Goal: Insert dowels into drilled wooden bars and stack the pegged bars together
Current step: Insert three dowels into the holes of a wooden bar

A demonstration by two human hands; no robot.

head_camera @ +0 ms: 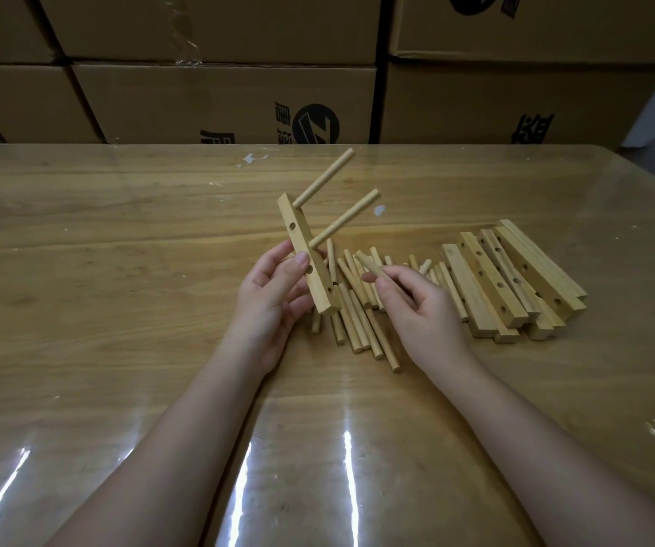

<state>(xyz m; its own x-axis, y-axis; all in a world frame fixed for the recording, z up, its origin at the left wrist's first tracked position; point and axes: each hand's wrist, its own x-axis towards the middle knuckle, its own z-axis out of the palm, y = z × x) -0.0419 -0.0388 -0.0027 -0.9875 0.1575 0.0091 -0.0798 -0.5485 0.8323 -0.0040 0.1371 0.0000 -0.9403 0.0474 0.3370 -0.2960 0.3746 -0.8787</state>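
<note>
Left hand [274, 294] gripping pegged bar [308, 256], right hand [416, 305] pinching dowel [369, 263]

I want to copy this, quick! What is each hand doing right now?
Left hand: closed, holding the drilled bar.
Right hand: closed, pinching one dowel.

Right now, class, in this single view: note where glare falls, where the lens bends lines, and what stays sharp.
Head view: white glare streaks the glossy table near the bottom edge; the table's far edge and the cardboard boxes bow from wide-angle distortion; the held bar and loose dowels look sharp.
</note>
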